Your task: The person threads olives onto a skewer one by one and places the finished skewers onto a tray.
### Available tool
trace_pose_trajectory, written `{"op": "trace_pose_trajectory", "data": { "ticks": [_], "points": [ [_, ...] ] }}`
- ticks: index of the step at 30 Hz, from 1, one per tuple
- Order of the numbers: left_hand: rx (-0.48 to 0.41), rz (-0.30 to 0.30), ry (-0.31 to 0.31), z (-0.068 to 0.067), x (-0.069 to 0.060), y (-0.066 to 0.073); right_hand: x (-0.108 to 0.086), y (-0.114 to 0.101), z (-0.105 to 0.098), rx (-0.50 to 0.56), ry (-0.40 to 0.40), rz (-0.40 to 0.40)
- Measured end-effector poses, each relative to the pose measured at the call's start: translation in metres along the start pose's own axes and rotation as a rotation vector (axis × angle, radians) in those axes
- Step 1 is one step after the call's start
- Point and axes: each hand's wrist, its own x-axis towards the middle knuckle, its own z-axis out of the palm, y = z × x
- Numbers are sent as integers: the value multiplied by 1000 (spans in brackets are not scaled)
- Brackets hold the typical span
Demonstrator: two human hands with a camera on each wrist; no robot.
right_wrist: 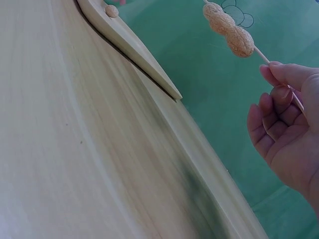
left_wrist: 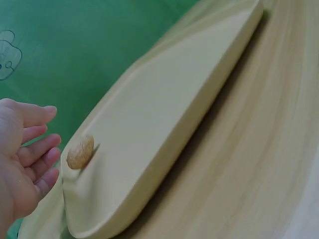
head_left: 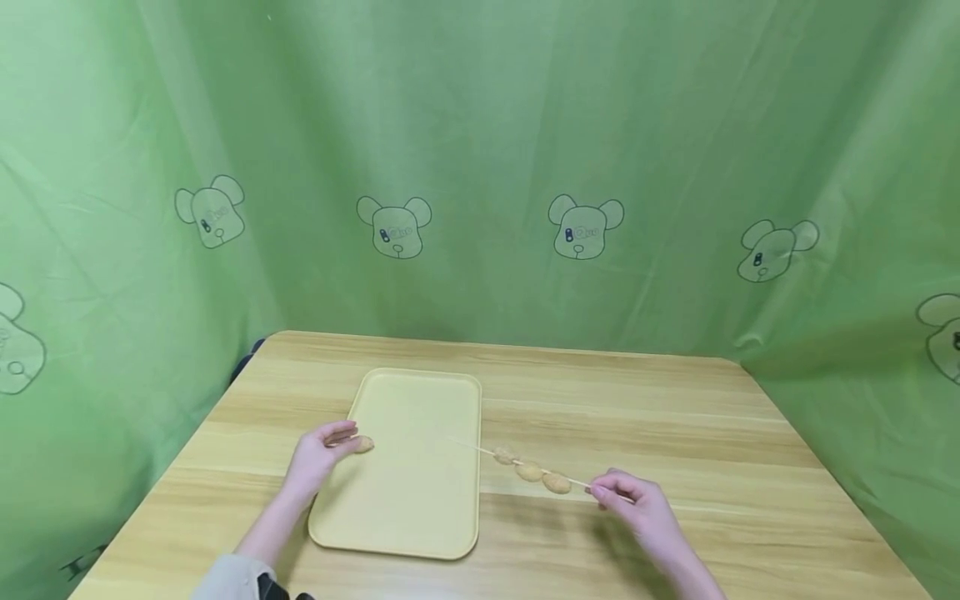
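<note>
My right hand (head_left: pixel 633 504) pinches one end of a thin wooden skewer (right_wrist: pixel 262 55) between thumb and forefinger, above the table. Threaded along it are three light-brown, wrinkled oval pieces (head_left: pixel 529 472), like fried puffs; the stick's bare far end points left over the tray (head_left: pixel 405 545). One more such brown piece (left_wrist: pixel 80 152) sits by the tray's left rim. Beside that piece is my left hand (left_wrist: pixel 31 157), its fingers loosely bent and slightly apart from it in the left wrist view.
The pale yellow tray lies flat on a light wood-grain table (head_left: pixel 600 400), left of its middle. Green curtains (head_left: pixel 495 125) printed with bear heads close off the back and both sides.
</note>
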Motion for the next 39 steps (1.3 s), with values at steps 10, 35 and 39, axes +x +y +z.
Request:
{"op": "trace_pose_trajectory", "data": {
  "ticks": [10, 35, 39],
  "points": [
    [128, 25, -22, 1, 4, -11, -2, 2, 2, -8, -6, 21],
    [368, 114, 38, 11, 16, -16, -4, 1, 1, -3, -11, 40],
    [330, 68, 39, 13, 15, -13, -4, 1, 2, -8, -8, 49]
  ]
}}
